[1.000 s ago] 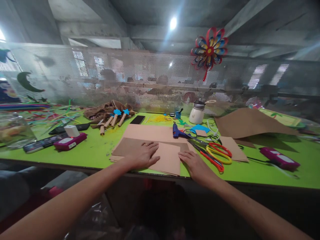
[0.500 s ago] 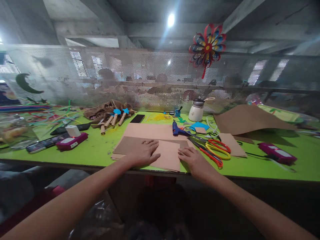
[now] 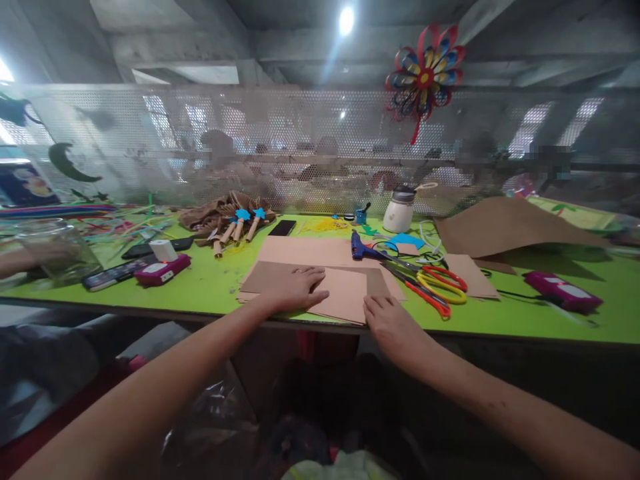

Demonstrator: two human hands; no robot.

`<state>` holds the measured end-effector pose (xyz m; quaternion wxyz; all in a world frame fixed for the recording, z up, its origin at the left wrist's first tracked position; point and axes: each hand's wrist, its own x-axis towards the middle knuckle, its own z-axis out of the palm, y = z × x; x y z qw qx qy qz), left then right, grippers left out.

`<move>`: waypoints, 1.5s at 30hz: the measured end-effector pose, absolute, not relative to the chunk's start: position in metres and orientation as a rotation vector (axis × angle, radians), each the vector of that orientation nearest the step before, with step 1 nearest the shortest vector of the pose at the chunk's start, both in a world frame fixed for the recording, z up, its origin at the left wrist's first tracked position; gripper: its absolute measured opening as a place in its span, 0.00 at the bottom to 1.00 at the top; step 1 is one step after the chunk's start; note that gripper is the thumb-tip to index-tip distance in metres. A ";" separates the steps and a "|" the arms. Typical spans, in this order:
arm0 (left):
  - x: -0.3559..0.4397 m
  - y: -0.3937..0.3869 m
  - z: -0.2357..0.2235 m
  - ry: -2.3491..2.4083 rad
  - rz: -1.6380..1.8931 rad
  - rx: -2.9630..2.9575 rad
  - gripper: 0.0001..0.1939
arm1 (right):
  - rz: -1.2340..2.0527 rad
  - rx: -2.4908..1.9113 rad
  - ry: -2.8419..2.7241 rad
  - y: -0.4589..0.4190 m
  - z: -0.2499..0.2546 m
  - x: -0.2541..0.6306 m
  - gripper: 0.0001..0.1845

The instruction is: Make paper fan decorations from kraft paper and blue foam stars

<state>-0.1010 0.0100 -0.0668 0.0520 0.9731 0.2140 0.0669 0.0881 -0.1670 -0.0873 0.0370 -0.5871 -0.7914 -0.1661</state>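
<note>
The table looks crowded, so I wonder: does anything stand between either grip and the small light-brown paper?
Nothing visible does. The left grip lies over the left part of the small light-brown paper, and the right grip is at its right edge. The scissors lie to the right, the blue glue gun farther back.

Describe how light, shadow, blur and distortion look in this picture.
In the head view, the ceiling light glares, throwing a bluish streak; in the head view, the arched brown sheet shades the green tabletop beneath it; in the head view, shapes behind the perforated screen look hazy, some pixelated; in the head view, the left forearm and right forearm seem stretched toward the corners.
</note>
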 end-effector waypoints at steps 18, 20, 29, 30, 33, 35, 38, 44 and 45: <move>-0.071 -0.019 -0.049 1.376 0.464 2.184 0.15 | -0.332 -1.679 -1.950 -0.169 -0.123 0.099 0.25; -0.069 -0.019 -0.050 1.359 0.541 2.115 0.21 | -0.317 -1.656 -1.909 -0.168 -0.124 0.098 0.24; -0.085 -0.020 -0.043 1.092 0.691 1.694 0.25 | 0.116 -1.417 -1.313 -0.165 -0.116 0.102 0.14; -0.088 -0.021 -0.040 1.043 0.717 1.701 0.24 | 0.263 -1.405 -1.218 -0.165 -0.113 0.104 0.17; -0.095 -0.028 -0.032 0.899 0.768 1.812 0.23 | 0.656 -1.306 -1.004 -0.166 -0.100 0.109 0.24; -0.099 -0.034 -0.026 0.807 0.754 1.926 0.21 | 0.727 -1.241 -0.954 -0.168 -0.092 0.114 0.28; -0.105 -0.046 -0.019 0.669 0.732 2.099 0.15 | 0.605 -1.242 -0.985 -0.171 -0.083 0.122 0.32; -0.110 -0.073 -0.012 0.643 0.768 2.278 0.13 | 0.703 -1.269 -1.272 -0.182 -0.070 0.119 0.23; -0.111 -0.076 -0.012 0.624 0.774 2.284 0.13 | 0.751 -1.256 -1.295 -0.185 -0.068 0.116 0.20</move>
